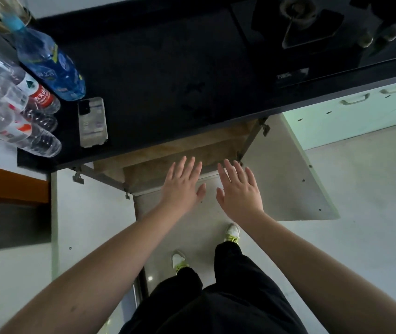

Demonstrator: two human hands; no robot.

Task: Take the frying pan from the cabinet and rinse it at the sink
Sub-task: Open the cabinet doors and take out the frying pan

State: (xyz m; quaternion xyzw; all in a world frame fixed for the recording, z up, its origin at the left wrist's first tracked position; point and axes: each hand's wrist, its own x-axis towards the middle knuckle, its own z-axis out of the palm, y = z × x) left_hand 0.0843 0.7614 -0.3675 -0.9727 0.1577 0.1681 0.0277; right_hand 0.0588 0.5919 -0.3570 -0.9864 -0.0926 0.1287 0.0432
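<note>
While the cabinet (286,179) stands open, both hands (212,186) hover flat, spread, empty.

Countertop (158,75) above an open cabinet (168,150), doors swung out left (90,213) and right (286,179), bottles (23,92) at far left, phone (92,122) beside them, stove (312,32) at right

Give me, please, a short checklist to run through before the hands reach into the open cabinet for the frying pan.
1. Cabinet doors open: ok, the left door and the right door stand wide.
2. Left hand free: ok, open and empty.
3. Right hand free: ok, open and empty.
4. Frying pan located: cannot tell, none shows inside.
5. Countertop edge safe: not ok, the phone and the bottles lie near it.
</note>
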